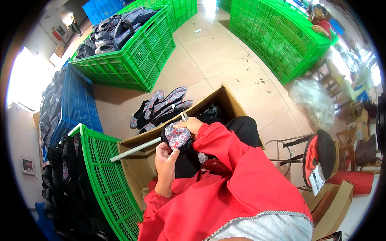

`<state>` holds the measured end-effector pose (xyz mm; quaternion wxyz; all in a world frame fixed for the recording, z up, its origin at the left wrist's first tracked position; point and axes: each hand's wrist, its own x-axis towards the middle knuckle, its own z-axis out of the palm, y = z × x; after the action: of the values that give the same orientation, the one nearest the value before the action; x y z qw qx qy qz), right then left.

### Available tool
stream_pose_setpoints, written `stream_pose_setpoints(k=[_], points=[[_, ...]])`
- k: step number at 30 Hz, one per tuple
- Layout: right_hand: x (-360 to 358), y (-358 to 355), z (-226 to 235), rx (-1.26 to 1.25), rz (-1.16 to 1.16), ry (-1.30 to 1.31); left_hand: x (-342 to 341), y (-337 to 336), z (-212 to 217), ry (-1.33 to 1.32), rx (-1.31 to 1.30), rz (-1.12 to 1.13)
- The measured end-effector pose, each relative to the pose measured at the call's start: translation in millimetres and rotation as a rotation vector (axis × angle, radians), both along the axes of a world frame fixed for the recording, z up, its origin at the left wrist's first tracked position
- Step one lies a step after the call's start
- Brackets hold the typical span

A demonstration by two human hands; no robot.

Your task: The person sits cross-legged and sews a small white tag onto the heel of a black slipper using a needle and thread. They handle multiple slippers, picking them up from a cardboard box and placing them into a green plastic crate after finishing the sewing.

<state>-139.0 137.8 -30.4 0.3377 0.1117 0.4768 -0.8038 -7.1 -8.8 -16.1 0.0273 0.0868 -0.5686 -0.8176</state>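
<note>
The red jacket sleeves (225, 180) are filling the bottom of the view. The left hand (165, 157) is gripping the lower edge of a floral slipper (177, 137), pinching it between thumb and fingers. The right hand (189, 124) is closing around the slipper's top and also holding small metal snips (184, 116). The slipper is sitting in the lap, above the open cardboard box (225, 100). It looks soft, light and bendable, so the firmer sole edge seems the best place to hold it. One pile of slippers (161, 106) is lying on the floor; four green crates (132, 60) are standing around.
</note>
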Motion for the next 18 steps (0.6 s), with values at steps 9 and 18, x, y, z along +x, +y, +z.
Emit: stream_pose_setpoints(k=[9,18], points=[[0,-6,-17,0.076,-0.130,0.240,-16,-6,10,-0.158,0.139,0.046],[23,-27,-25,0.376,-0.289,0.469,-9,-13,4,-0.263,0.215,0.161]])
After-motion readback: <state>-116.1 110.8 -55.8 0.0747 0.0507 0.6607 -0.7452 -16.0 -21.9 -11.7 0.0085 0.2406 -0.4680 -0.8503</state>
